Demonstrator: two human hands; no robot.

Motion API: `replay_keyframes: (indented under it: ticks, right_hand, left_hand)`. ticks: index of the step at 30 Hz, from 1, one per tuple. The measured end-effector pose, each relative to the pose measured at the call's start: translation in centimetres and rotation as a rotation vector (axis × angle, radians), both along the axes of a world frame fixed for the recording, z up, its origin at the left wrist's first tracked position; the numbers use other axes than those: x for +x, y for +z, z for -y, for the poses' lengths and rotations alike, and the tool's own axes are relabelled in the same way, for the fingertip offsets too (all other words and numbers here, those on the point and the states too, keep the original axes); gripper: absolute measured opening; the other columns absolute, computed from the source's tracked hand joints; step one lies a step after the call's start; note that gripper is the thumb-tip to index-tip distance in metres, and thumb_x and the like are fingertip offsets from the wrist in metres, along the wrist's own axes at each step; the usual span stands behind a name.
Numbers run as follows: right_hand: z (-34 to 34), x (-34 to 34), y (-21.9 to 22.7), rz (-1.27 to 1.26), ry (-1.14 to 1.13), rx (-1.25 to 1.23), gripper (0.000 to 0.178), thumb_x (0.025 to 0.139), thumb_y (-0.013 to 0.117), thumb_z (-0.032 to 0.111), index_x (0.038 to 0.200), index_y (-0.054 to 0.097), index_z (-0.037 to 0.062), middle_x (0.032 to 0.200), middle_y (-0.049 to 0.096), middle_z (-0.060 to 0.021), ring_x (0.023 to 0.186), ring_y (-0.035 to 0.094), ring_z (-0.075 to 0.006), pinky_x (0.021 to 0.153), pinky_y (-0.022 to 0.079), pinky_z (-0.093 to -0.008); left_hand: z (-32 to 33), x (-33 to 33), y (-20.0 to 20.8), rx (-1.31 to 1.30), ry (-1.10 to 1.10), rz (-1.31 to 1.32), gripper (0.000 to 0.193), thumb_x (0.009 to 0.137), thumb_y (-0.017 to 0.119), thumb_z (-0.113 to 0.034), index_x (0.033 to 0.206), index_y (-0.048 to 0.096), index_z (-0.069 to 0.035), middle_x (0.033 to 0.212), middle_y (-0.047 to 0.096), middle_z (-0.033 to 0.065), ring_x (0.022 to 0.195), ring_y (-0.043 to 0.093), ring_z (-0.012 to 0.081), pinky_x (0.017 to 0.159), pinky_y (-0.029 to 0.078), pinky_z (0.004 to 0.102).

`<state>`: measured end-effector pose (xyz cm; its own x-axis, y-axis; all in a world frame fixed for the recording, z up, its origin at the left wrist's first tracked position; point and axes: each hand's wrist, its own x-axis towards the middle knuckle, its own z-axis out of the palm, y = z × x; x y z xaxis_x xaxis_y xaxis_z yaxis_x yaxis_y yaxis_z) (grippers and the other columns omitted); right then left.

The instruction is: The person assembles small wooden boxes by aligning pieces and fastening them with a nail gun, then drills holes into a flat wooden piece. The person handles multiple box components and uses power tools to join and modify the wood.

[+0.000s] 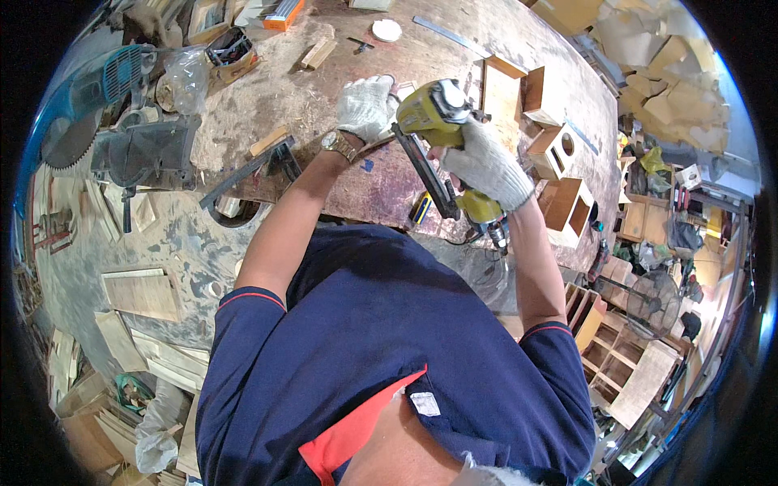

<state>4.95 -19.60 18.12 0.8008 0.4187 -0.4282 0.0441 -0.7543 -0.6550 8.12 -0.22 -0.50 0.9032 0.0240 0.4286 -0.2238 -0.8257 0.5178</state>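
Note:
In a white knitted glove, my right hand (490, 166) is wrapped round the grip of a yellow-green nail gun (433, 111) with a long black magazine. The gun's nose reaches down close to my left hand (369, 109), also gloved, with a wristwatch (339, 144) at its wrist. My left fingers are curled over a small wooden piece (378, 147) on the workbench (284, 101); hand and gun hide most of it. Right of the gun stand several small open wooden boxes, among them one with a round hole (551, 152).
A miter saw (105, 97) stands at the left end. A clamp-like metal tool (251, 170) lies at the bench's near edge. Farther back are a white round lid (386, 31), a steel ruler (450, 36) and wood offcuts (318, 53). A fan (652, 301) and wooden racks are at right.

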Motion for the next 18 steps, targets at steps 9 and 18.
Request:
replay_keyframes:
  ticks: [9, 18]
  right_hand:
    - [8.8, -2.2, -7.1, 0.106, -0.375, 0.184, 0.04, 0.089, 0.071, 0.014, 0.123, 0.056, 0.0016, 0.076, 0.069, -0.0105, 0.058, 0.067, -0.0203, 0.053, 0.054, -0.0335]
    - [8.2, -5.4, -20.9, 0.351, -0.575, -0.504, 0.078, 0.081, 0.075, 0.024, 0.15, 0.041, 0.0126, 0.121, 0.055, -0.0283, 0.103, 0.065, -0.047, 0.087, 0.056, -0.0516]
  left_hand:
    - [0.1, -0.2, 2.6, 0.232, 0.058, -0.17, 0.038, 0.093, 0.061, -0.042, 0.116, 0.063, -0.012, 0.109, 0.065, 0.012, 0.107, 0.063, 0.0325, 0.091, 0.047, 0.0491]
    - [4.2, -3.1, 3.5, 0.459, 0.104, -0.202, 0.076, 0.071, 0.081, -0.058, 0.125, 0.06, -0.008, 0.118, 0.055, 0.0106, 0.113, 0.052, 0.0291, 0.099, 0.038, 0.0473]
